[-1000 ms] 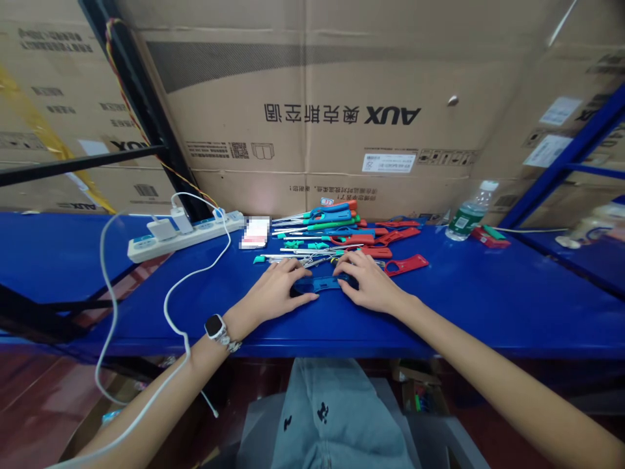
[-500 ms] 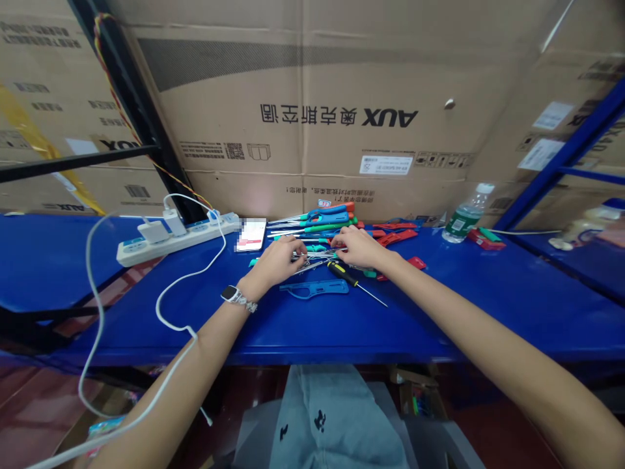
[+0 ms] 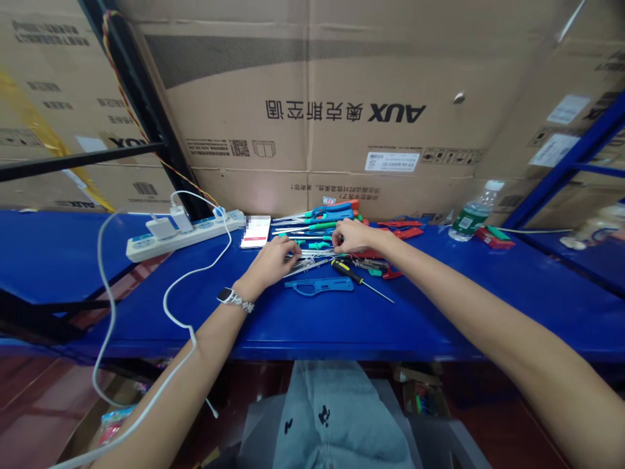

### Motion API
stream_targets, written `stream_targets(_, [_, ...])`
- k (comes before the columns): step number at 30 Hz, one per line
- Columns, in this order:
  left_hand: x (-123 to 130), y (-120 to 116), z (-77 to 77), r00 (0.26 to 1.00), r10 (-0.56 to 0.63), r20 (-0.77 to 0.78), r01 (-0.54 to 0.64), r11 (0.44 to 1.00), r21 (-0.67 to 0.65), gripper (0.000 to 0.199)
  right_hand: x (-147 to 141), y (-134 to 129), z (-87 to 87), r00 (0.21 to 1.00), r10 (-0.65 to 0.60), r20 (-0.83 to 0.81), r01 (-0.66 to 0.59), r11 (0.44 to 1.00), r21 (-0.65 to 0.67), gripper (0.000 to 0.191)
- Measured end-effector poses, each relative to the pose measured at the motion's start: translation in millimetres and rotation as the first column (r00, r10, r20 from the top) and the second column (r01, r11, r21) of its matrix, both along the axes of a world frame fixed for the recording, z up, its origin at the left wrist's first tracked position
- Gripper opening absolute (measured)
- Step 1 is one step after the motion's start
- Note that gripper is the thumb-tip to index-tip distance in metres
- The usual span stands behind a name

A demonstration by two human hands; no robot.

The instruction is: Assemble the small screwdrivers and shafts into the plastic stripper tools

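Observation:
My left hand rests low over a heap of thin metal tubes, its fingers curled at the heap's left end. What lies between those fingertips is too small to make out. Just right of it, my right hand is closed in a pinch above the tubes, and its fingertips hide whatever it grips. Behind the hands lie several long-necked lighters with blue, green and red handles. A blue lighter casing half lies in front of the heap. Beside it is a black-and-yellow screwdriver, its shaft pointing right.
A white power strip with chargers stands at the left, and its white cable loops across my left forearm. A phone lies nearby. Red casings, a water bottle and a red box sit to the right.
My right hand has lifted slightly and drawn back from the tubes, uncovering more small parts beneath it. My left hand stays at the heap. The whole view has shifted a little.

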State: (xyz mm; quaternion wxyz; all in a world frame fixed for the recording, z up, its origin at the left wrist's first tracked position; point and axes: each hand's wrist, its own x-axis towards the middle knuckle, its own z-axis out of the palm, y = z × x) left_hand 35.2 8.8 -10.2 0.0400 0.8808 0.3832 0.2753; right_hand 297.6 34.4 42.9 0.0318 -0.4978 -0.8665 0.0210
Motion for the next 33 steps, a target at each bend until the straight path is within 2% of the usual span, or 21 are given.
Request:
stream_targets(6, [-1, 3, -4.0, 1.0, 0.024, -0.013, -0.023, 1.0, 0.008, 0.012, -4, -2, -1.2, 0.999, -0.037, -0.012, 0.037, 0.999, -0.02, 0.008])
stream_targets(14, [-5, 6, -4.9, 0.993, 0.069, -0.1, -0.068, 0.998, 0.011, 0.017, -8, -11, -3.9, 0.994, -0.002, -0.108, 0.009, 0.998, 0.063, 0.011])
stream_targets(18, [-1, 15, 6.2, 0.984, 0.05, -0.173, -0.066, 0.994, -0.091, 0.012, -10, -18, -10.5, 0.991, 0.024, -0.13, -0.015, 0.998, 0.067, 0.003])
stream_targets(22, [8, 27, 18.8, 0.956, 0.044, -0.289, -0.111, 0.97, -0.217, 0.008, -9, -19, -21.6, 0.991, -0.034, -0.129, 0.038, 0.999, 0.03, 0.013])
stream_targets(25, [13, 28, 22.5, 0.954, 0.063, -0.294, -0.12, 0.976, -0.18, 0.008, -3, -20, -29.5, 0.978, -0.046, -0.203, 0.057, 0.997, 0.049, 0.015])
stream_targets(28, [15, 23, 22.8, 0.961, 0.082, -0.263, -0.108, 0.99, -0.086, 0.008, 3, -23, -35.2, 0.96, -0.015, -0.279, 0.048, 0.992, 0.114, 0.016])
stream_targets(33, [15, 18, 21.5, 0.98, 0.055, -0.189, -0.058, 0.998, -0.014, 0.005, 7, -28, -37.7, 0.945, 0.02, -0.327, 0.039, 0.984, 0.174, 0.001])
